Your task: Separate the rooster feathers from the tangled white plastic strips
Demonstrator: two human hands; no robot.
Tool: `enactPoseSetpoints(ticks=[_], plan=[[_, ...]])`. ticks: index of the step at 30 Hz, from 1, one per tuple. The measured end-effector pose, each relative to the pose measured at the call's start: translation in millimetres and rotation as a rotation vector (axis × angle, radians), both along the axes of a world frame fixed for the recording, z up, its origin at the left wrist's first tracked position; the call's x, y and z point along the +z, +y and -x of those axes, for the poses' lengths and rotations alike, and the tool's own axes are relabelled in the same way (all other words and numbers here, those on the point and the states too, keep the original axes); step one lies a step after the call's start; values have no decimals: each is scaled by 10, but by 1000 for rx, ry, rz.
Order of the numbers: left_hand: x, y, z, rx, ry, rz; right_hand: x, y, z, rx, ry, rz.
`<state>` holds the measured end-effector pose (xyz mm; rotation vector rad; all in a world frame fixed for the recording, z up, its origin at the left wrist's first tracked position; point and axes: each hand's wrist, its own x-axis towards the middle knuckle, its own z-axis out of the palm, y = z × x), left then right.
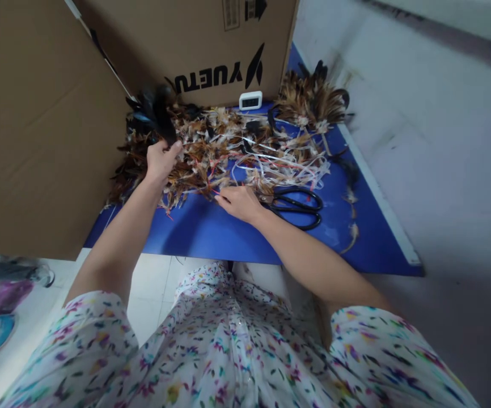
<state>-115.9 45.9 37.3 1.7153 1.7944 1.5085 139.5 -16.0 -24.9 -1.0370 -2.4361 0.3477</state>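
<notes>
Centre-left of the frame, we are pinching dark feathers (156, 113) in the left hand (163, 161); at centre, our right hand (237, 202) is pinching red thread (214, 191). We are risking a snag, since white ribbons (286, 167) are looping loosely nearby. Upper centre, the carton (177, 34) is displaying inverted lettering: YUETU.

My clothing (237, 345) is white, flecked with many colours. I see a blue bench (211, 229), feathers (197, 148) in brown, cream and black, white and red strings (280, 173), black scissor handles (290, 209), a brown box (194, 34) printed in black.
</notes>
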Motion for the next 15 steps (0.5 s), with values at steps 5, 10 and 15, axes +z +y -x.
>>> enactPoseSetpoints(ticks=[5, 10, 15], plan=[[-78, -294, -525, -194, -316, 89, -37, 82, -18, -87, 277, 57], [-360, -451, -919, -313, -537, 160, -21, 150, -27, -134, 605, 302], [-560, -470, -1015, -333, -578, 170, -56, 195, -28, -82, 758, 568]])
